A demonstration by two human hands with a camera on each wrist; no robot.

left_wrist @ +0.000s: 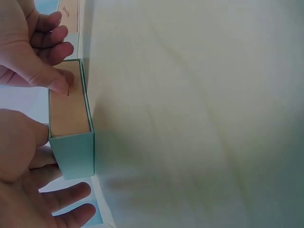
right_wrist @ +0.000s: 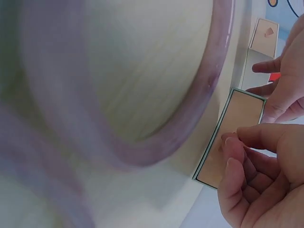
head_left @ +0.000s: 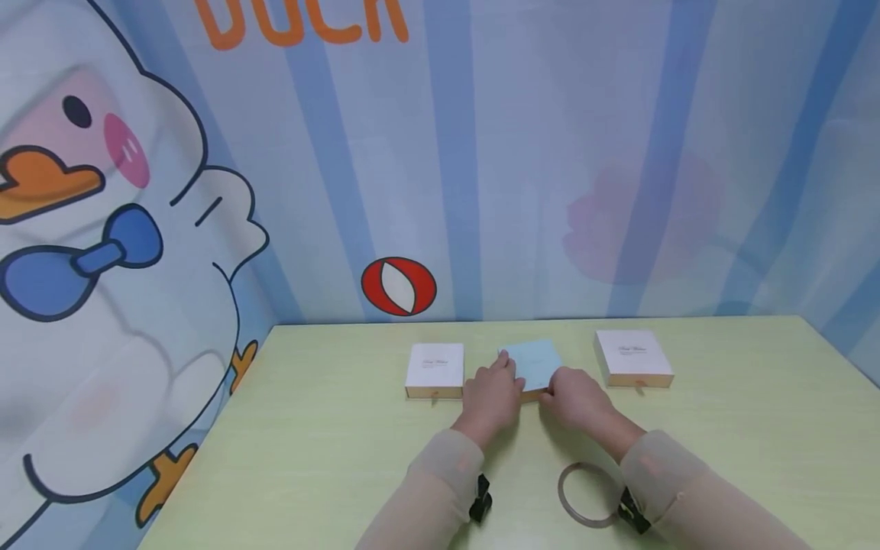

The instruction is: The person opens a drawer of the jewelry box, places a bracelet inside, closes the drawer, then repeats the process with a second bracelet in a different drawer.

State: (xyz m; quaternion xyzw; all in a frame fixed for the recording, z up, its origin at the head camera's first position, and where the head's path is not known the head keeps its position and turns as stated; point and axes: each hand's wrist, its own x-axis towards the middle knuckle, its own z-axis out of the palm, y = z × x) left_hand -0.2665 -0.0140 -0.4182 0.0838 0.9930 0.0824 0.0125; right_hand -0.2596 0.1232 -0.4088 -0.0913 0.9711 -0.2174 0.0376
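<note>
A light blue drawer-style gift box (head_left: 536, 360) with a tan front sits between both hands on the table. My left hand (head_left: 491, 393) grips its left side, fingers reaching over the lid. In the left wrist view, this hand (left_wrist: 19, 156) lies against the box's blue side wall (left_wrist: 73, 154), two fingers sticking out past it. My right hand (head_left: 579, 397) is at the front of the box. The right wrist view has its thumb and index finger (right_wrist: 259, 135) pinched together at the middle of the tan drawer front (right_wrist: 244, 111), covering the pull tab.
A white box (head_left: 435, 365) stands to the left and another white box (head_left: 634, 355) to the right, both with tan fronts and small tabs. A purplish bangle (head_left: 565, 496) lies near my right wrist. Behind the table (head_left: 309, 428) rises a printed duck backdrop (head_left: 522, 153).
</note>
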